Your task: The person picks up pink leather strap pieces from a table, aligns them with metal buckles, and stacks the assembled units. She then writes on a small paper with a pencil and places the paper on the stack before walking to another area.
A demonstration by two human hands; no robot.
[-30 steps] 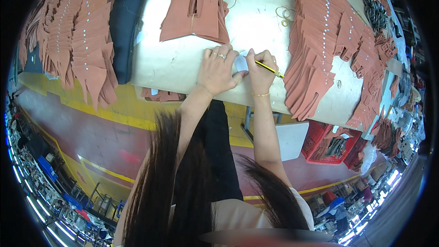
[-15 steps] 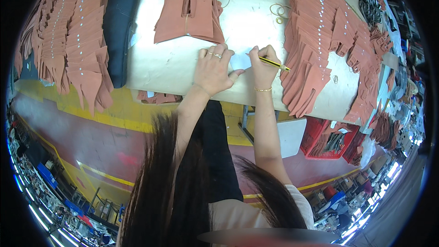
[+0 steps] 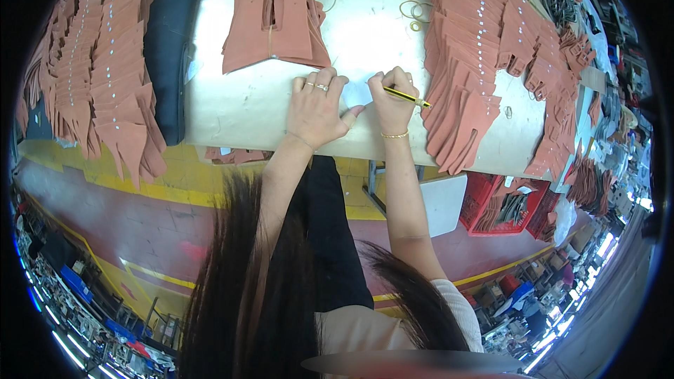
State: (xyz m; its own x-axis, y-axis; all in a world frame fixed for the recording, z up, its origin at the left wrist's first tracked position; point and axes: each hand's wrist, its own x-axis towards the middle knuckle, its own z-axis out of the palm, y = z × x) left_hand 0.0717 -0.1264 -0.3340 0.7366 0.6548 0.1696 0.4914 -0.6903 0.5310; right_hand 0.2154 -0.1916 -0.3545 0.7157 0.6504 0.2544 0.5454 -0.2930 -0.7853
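Note:
A small white slip of paper (image 3: 357, 94) lies on the pale tabletop between my two hands. My left hand (image 3: 317, 109) rests flat beside it, fingers apart, with the thumb at the paper's lower edge. In my right hand (image 3: 393, 104) I grip a yellow-and-black pencil (image 3: 408, 96), its back end slanting out to the right; the tip is hidden behind my fingers at the paper. Just beyond my left hand sits a bundle of reddish-brown cut leather pieces (image 3: 242, 42), held by a thin band round its middle.
Overlapping rows of similar leather pieces (image 3: 112, 56) cover the left side, next to a dark padded strip (image 3: 168, 49). More rows (image 3: 463, 63) lie to the right. Loose rubber bands (image 3: 414, 9) lie on the far tabletop. A red crate (image 3: 484, 221) stands below the table's right edge.
The view has shifted slightly, moving the table leftward in the picture. Both hands stay at the paper, with the pencil still in my right hand.

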